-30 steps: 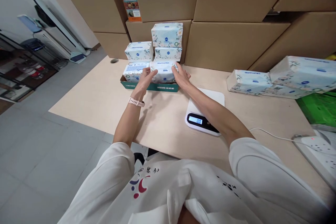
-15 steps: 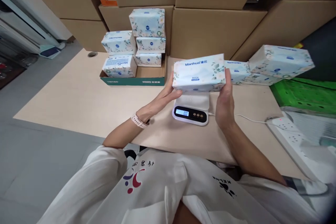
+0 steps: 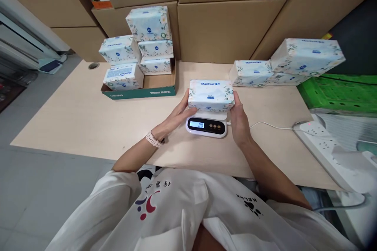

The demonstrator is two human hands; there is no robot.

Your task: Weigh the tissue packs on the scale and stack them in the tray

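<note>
A floral tissue pack [image 3: 211,96] is held between my two hands, over the white digital scale [image 3: 206,126]. My left hand [image 3: 178,113] grips the pack's left end, its thumb along the front lower edge. Against the right end press the fingers of my right hand [image 3: 240,119]. The scale's lit display reads 0.0, and the pack hides most of its platform. Whether the pack's underside touches the platform I cannot tell.
Several tissue packs [image 3: 122,76] are stacked in a green-fronted cardboard tray [image 3: 138,93] at the left. More packs [image 3: 308,57] stand at the right, near a green crate [image 3: 350,94] and a white power strip [image 3: 321,141]. Large cardboard boxes [image 3: 224,31] line the back.
Both hands have lowered the tissue pack towards the scale, and it now sits more level. The display still reads 0.0. My view has shifted slightly to the right.
</note>
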